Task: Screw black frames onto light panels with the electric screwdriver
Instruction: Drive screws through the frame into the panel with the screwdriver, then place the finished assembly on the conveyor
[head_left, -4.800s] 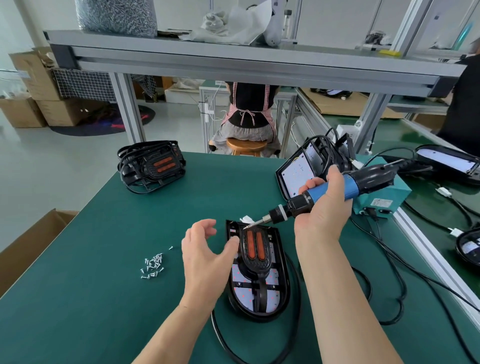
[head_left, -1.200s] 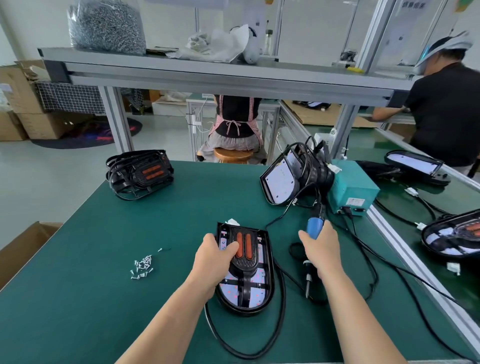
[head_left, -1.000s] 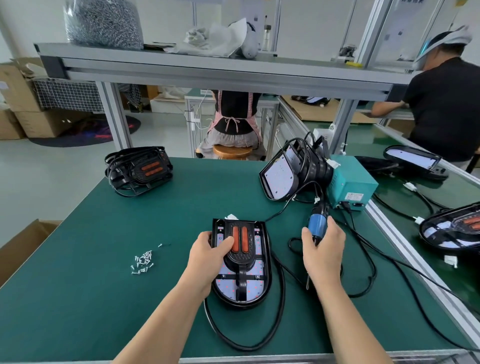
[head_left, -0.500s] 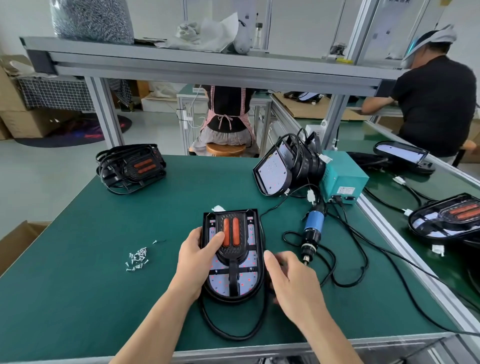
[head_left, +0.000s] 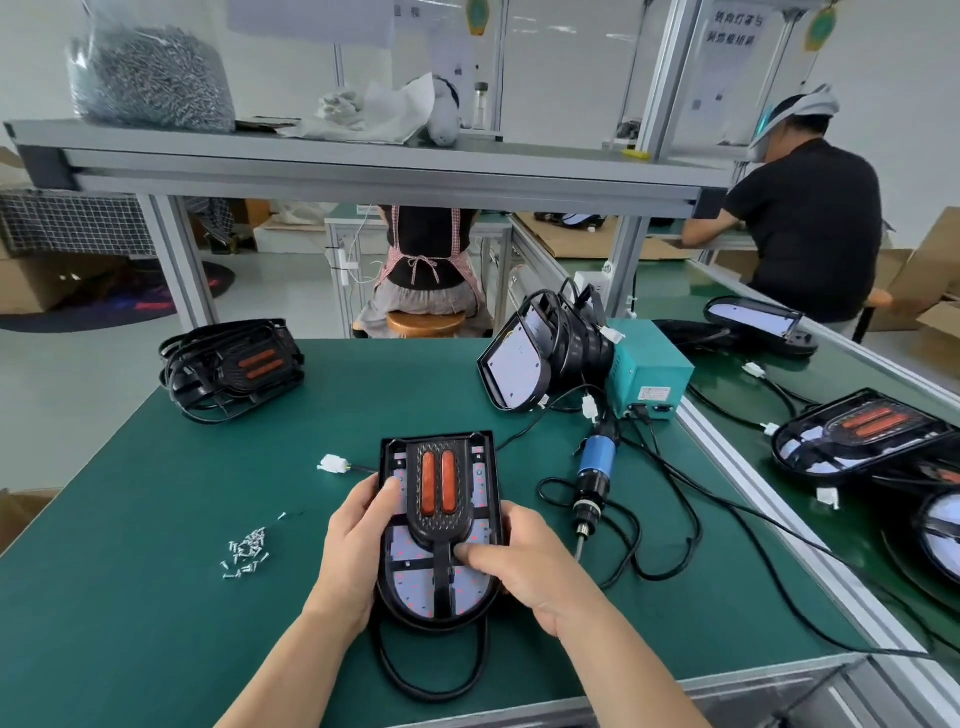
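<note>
A light panel (head_left: 410, 582) with a black frame (head_left: 439, 499) and two orange strips lies on the green table in front of me. My left hand (head_left: 358, 540) grips its left edge, thumb on top. My right hand (head_left: 519, 564) grips its right edge, thumb across the frame's lower stem. The electric screwdriver (head_left: 592, 480), blue and black, lies on the table to the right of the panel, with no hand on it. A small pile of screws (head_left: 247, 553) lies to the left.
A stack of framed panels (head_left: 234, 366) sits far left. Bare panels (head_left: 514, 364) lean against a teal power box (head_left: 649, 374). Black cables (head_left: 670, 525) loop over the right side. More panels (head_left: 862, 436) lie on the neighbouring bench. Two people work beyond.
My right hand laid the screwdriver on the table and moved left onto the panel's right edge. My left hand stayed on the panel's left side. The panel turned square to me.
</note>
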